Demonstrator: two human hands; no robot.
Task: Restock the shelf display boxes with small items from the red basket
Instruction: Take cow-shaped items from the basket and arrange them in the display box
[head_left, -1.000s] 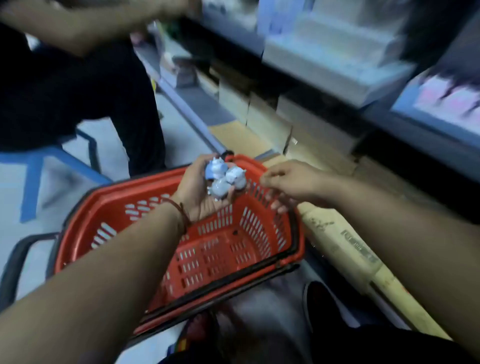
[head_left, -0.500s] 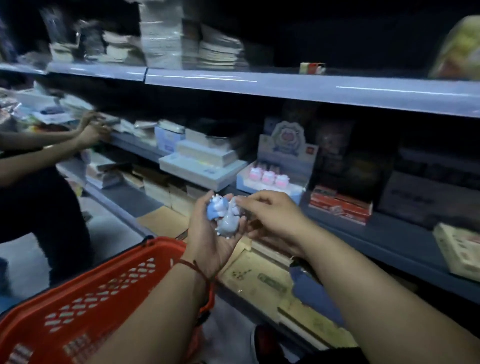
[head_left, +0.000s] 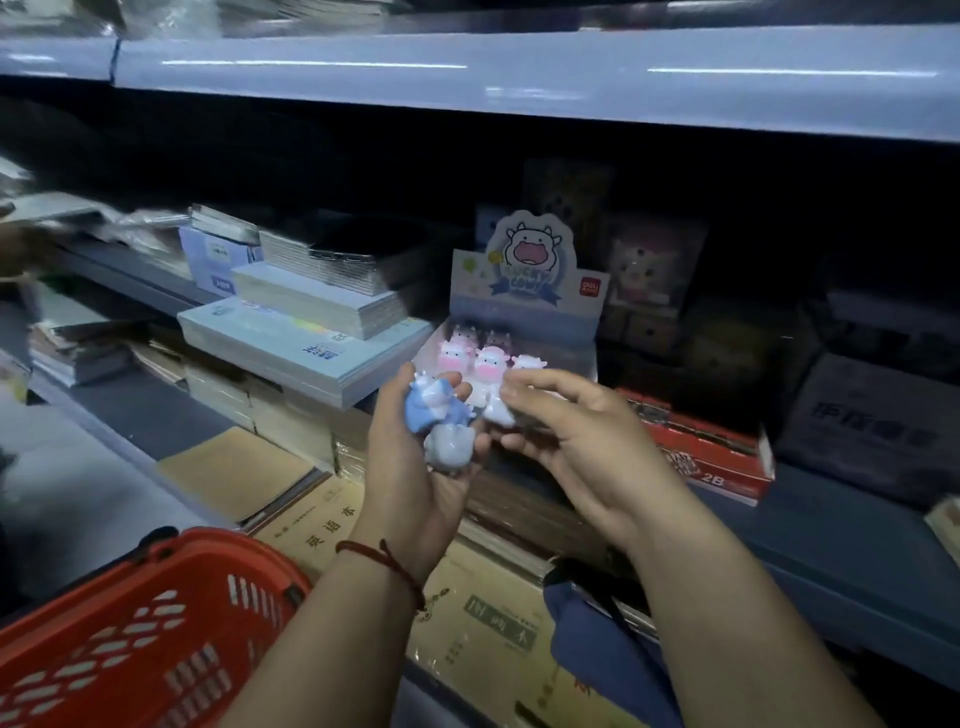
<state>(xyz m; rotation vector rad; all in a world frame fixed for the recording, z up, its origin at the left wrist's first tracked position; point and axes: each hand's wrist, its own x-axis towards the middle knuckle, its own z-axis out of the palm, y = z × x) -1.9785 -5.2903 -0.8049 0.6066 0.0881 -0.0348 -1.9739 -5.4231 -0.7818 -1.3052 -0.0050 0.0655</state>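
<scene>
Just beyond my fingertips, the display box (head_left: 530, 291) is standing on the shelf (head_left: 831, 525), and I am holding both hands up in front of it. My left hand (head_left: 415, 467) is turned palm up, its fingers cupping loosely round the blue cow figures (head_left: 434, 410). My right hand (head_left: 571, 436) is reaching in from the right, palm facing the left one. Its thumb is lying above and its fingers are curling below, pinching a pale cow figure (head_left: 496, 413) just beside my left fingertips.

Two figures are lying in my left palm, one bright blue and one greyer, the greyer touching it nearer my wrist. One is sitting in my right pinch. Five pink-faced cows (head_left: 491, 364) are showing in the box, three in front and two behind.

The bright blue figure is lying with its long axis along my palm, horned head toward my fingertips. The pale one is sitting roughly upright, and I cannot tell which way it is facing. Below my left wrist, the red basket (head_left: 234, 551) is sitting.
</scene>
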